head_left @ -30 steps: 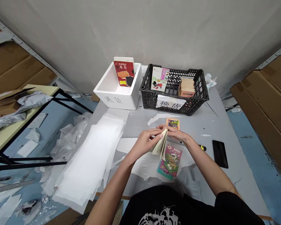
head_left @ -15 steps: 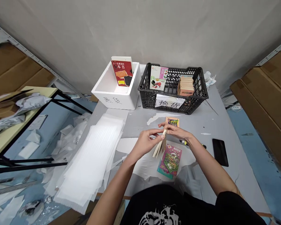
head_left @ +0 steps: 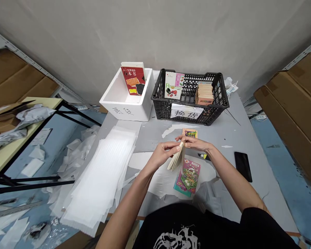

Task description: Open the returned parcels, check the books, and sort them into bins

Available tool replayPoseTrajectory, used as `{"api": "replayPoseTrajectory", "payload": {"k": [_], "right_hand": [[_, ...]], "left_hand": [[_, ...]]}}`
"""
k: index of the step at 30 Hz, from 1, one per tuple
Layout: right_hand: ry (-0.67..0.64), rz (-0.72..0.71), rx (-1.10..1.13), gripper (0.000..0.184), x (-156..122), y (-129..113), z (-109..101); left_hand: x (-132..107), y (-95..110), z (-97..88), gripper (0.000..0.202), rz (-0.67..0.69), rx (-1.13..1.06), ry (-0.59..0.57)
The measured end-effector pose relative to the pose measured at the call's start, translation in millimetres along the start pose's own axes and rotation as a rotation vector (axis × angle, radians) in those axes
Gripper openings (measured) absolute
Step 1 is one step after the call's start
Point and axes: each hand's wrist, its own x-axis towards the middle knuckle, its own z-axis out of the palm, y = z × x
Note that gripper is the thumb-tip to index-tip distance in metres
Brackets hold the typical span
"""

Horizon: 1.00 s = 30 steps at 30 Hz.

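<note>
"Head view: what was held?"
"Left hand [head_left: 161, 154] and right hand [head_left: 196, 144] both had a narrow grip on the upper edge of the fanned-out book [head_left: 176, 159]."
"Where?"
"Above the counter [head_left: 217, 135], far and slightly left of the purple book [head_left: 190, 176], nearer than the black crate [head_left: 161, 106]."

Black short-sleeved top [head_left: 212, 226], jagged white print [head_left: 177, 238] on front; bare forearms [head_left: 230, 176], bare fingers [head_left: 174, 150].

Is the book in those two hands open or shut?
Open: the book hangs with its pages fanned apart below the left hand and right hand.
</note>
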Motion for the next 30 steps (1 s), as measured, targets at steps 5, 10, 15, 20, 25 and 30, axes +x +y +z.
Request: {"api": "replayPoseTrajectory", "payload": {"k": [5,10,15,20,25,30], "right_hand": [[0.008,-0.001,0.034,0.041,2.9,-0.1,0.6],[0.007,0.001,0.088,0.039,10.2,7.6,3.4],[-0.030,0.025,0.173,0.038,16.9,15.6,3.8],[-0.057,0.074,0.212,0.039,18.7,20.0,4.5],[-0.056,0.085,0.263,0.039,16.2,20.4,8.0],[-0.056,0.095,0.270,0.041,15.0,19.4,7.6]], "left_hand": [[-3.0,1.2,4.8,0.034,0.062,0.103,0.089],[-4.4,1.4,6.7,0.033,0.036,0.243,0.177],[-1.5,-1.0,2.1,0.052,-0.090,-0.007,0.123],[-2.7,1.7,0.3,0.055,-0.136,-0.143,0.097],[-3.3,5.7,5.7,0.058,-0.122,-0.115,0.117],[-1.9,2.7,8.6,0.057,-0.114,-0.108,0.129]]}}
